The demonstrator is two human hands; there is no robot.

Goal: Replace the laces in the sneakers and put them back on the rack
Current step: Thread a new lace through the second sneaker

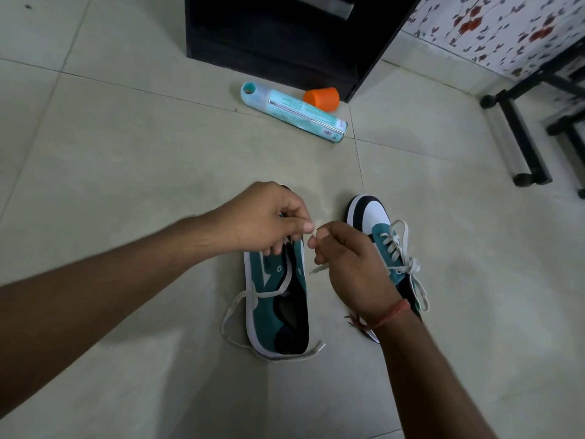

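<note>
Two teal, black and white sneakers stand on the tiled floor. The left sneaker (278, 299) has a loose white lace (253, 296) trailing over its side and round its heel. Over its toe end my left hand (269, 217) pinches the lace. My right hand (351, 264) pinches the same lace close by, with a lace tip sticking out under its fingers. The right sneaker (380, 226) is laced and tied with a bow, and my right wrist hides its heel part.
A light blue spray can (294, 112) lies on the floor beyond the sneakers, with an orange cap (321, 98) beside it. A dark cabinet (275, 36) stands behind them. A black metal rack frame (522, 137) is at the right.
</note>
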